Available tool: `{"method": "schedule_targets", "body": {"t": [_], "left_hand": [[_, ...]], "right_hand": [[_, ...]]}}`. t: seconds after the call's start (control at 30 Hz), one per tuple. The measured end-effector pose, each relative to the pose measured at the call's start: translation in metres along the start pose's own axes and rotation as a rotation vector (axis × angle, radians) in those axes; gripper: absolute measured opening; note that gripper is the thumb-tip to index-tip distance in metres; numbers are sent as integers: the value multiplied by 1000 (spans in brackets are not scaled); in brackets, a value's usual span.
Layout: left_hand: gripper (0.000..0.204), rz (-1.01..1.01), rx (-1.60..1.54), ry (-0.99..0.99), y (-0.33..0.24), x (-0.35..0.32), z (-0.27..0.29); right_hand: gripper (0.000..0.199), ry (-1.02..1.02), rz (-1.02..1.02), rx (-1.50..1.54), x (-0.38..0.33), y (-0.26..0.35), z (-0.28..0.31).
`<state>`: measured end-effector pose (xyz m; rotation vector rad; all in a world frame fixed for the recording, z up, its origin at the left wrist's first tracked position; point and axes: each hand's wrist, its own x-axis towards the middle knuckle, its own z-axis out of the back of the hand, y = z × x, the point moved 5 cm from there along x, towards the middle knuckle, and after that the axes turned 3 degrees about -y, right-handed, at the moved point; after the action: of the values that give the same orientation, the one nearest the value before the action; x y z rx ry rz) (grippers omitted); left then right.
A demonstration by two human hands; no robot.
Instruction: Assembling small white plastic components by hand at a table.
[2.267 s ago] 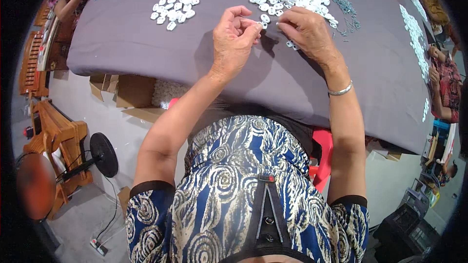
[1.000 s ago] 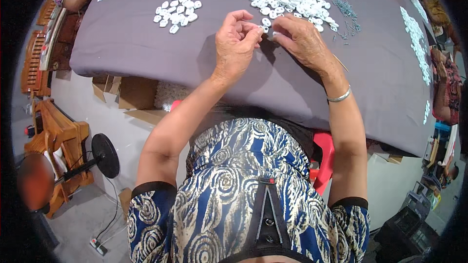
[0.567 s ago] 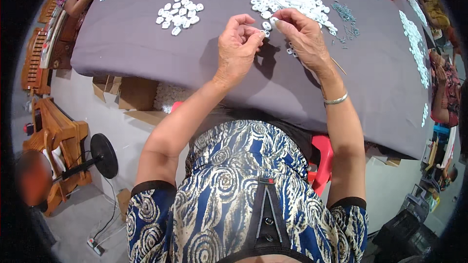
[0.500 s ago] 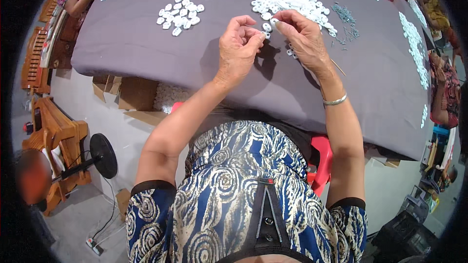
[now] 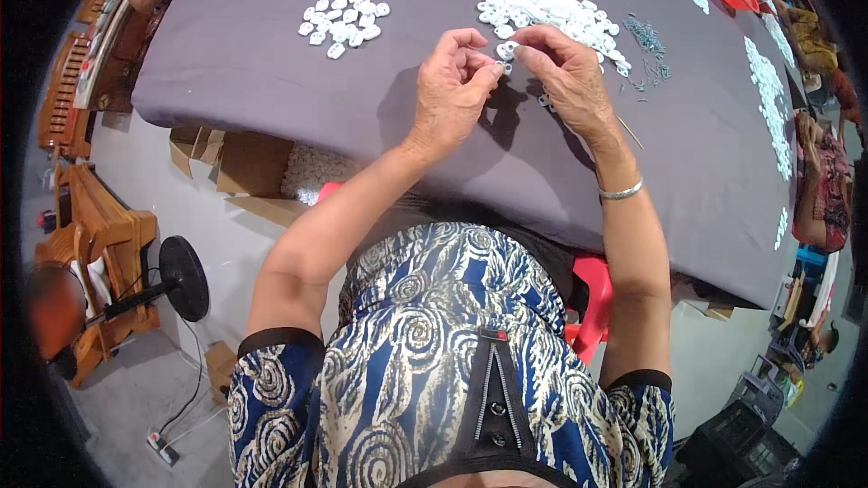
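Above a grey cloth-covered table, seen from overhead, the left hand and right hand meet fingertip to fingertip, both pinching one small white plastic piece held just off the cloth. It sits at the near edge of a large pile of white pieces; a smaller pile lies well to the left, and small dark metal bits lie to the right. The piece looks light, stiff and smooth, so likely slippery, best gripped by its edges with fingertips.
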<state>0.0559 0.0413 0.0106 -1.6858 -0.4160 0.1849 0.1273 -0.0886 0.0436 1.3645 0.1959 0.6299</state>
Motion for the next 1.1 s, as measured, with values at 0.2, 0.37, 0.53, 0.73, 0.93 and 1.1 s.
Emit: {"method": "schedule_targets", "body": {"t": [0.2,0.37,0.53,0.73,0.93,1.1], "left_hand": [[30,-14,34,0,0,0,0],[30,-16,25,-3,0,0,0],[31,-35,37,2,3,0,1],[30,-58,45,0,4,1,1],[30,-45,16,-17,3,-1,1],[29,-29,-34,-29,1,-1,2]], "right_hand": [[16,14,-16,9,1,-3,0],[16,-2,-28,16,2,-5,1],[16,18,2,-19,2,-2,-2],[16,73,85,-103,5,-7,-8],[11,89,15,-34,2,-5,-12],[12,58,-60,50,2,-5,-13]]}}
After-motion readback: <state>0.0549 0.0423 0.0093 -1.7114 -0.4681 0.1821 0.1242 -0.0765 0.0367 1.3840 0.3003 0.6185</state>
